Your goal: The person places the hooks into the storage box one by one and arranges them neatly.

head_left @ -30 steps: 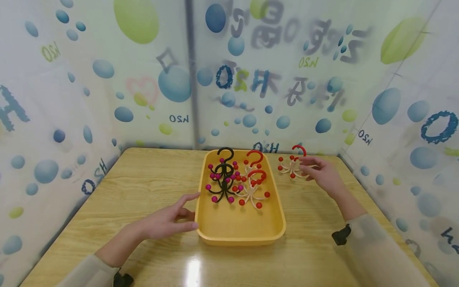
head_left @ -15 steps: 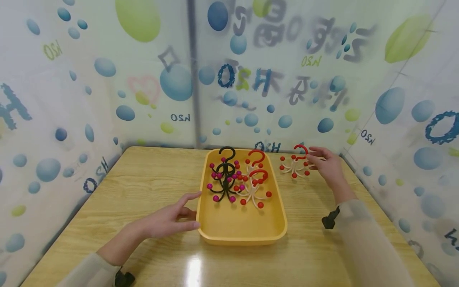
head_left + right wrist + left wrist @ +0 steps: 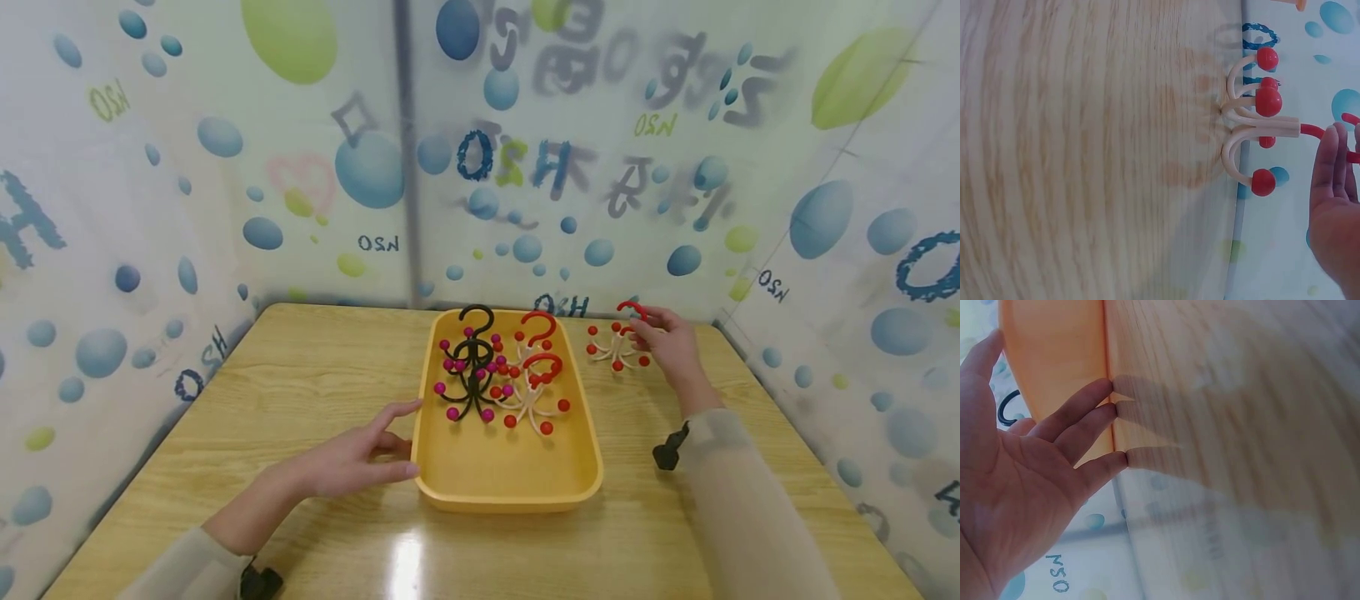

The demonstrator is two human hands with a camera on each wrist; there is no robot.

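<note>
A yellow tray (image 3: 510,483) lies on the table. My left hand (image 3: 352,458) rests against its left wall with spread, fairly straight fingers, seen also in the left wrist view. Two black octopus-shaped hangers (image 3: 473,388) with magenta balls are inside, beside two cream ones (image 3: 529,398) with red hooks and red balls. Another cream octopus-shaped hanger (image 3: 617,352) stands upright on the table, right of the tray. At its red hook is my right hand (image 3: 667,346). In the right wrist view its fingers (image 3: 1329,165) look straight and cover part of the hook; the thumb is mostly hidden.
The wooden table (image 3: 300,367) meets a wall covering (image 3: 315,250) with blue and green spots at the back. More of this covering rises on the left and right sides. The tray's front half shows bare yellow floor.
My right hand has drawn back to the right from the hanger, then come left again onto its red hook. The left hand stays at the tray's wall, and the hangers hold their places.
</note>
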